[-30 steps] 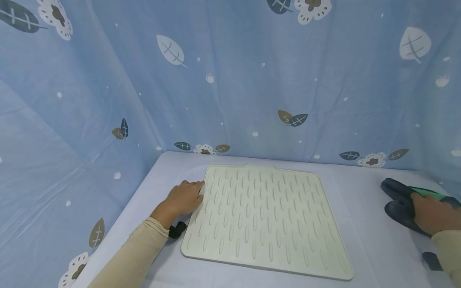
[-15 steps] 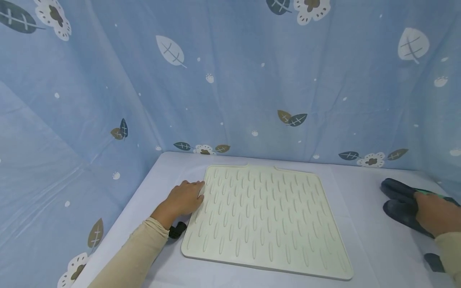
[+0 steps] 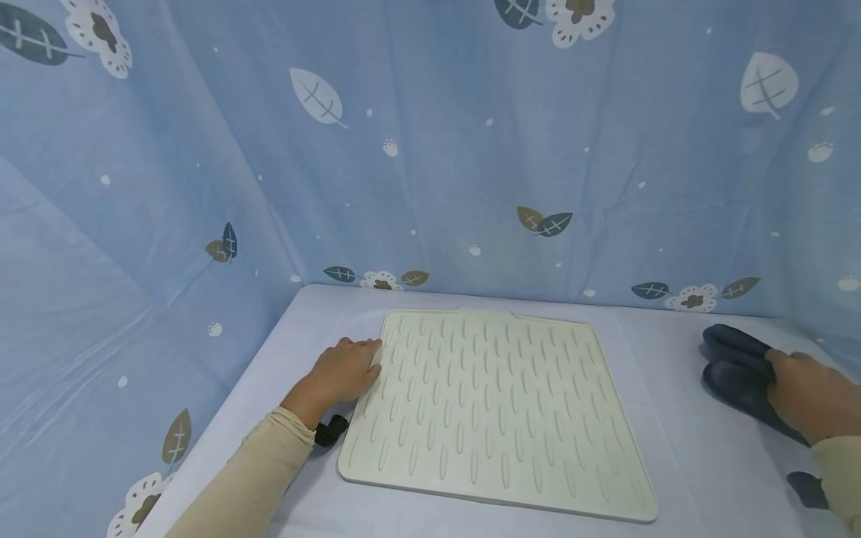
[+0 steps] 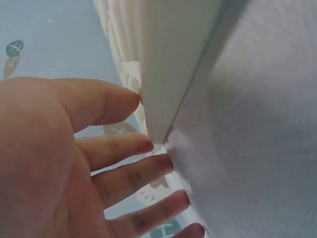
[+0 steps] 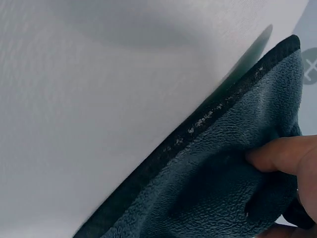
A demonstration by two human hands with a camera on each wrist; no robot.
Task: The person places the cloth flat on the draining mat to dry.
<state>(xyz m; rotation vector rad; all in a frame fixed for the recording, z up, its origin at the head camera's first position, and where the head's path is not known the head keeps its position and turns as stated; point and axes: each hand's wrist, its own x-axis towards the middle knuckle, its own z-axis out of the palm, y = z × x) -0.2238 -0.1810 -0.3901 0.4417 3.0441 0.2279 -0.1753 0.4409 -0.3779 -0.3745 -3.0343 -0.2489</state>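
A pale cream mat (image 3: 498, 418) with raised oval ridges lies flat on the white tabletop. My left hand (image 3: 346, 370) is at its left edge, thumb and fingers fairly straight. In the left wrist view, the thumb and index fingertips of the left hand (image 4: 124, 148) meet the mat's edge (image 4: 173, 64). Right of the mat, my right hand (image 3: 814, 396) grips a dark, folded cloth (image 3: 733, 373). Seen close in the right wrist view, the cloth (image 5: 218, 173) is blue-grey and fleecy with a black bound edge. The thumb of the right hand (image 5: 297, 158) presses into it; the other fingers are mostly hidden.
A blue curtain (image 3: 430, 172) with leaf and flower prints stands behind the table and along its left side. White tabletop (image 3: 673, 418) lies between mat and cloth. Small dark pieces sit by both wrists, the left one (image 3: 331, 430) beside the mat's edge.
My right hand and the dark cloth have shifted slightly left, and the cloth's green patch no longer shows. The left hand and the mat stay put.
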